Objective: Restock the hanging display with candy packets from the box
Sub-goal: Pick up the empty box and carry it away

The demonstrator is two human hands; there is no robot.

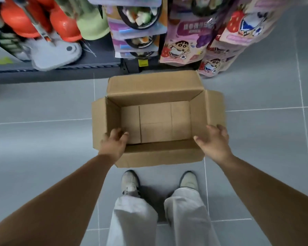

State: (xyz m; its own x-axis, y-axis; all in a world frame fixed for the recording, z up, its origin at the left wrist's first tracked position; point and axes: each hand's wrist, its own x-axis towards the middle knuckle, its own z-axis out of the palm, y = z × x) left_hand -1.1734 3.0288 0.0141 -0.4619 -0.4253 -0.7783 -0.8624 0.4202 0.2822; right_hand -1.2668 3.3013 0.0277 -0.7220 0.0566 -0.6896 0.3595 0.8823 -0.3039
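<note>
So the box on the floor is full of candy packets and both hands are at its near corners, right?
No. The box is empty: the head view shows only its bare cardboard bottom. It is on the floor, with the left hand and right hand at its near corners. The candy packets hang behind it.

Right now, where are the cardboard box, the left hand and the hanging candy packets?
cardboard box [156,121]: head view, on its bare inner floor.
left hand [114,142]: head view, on the back of the hand.
candy packets [183,45]: head view, on the front of a purple packet.
</note>
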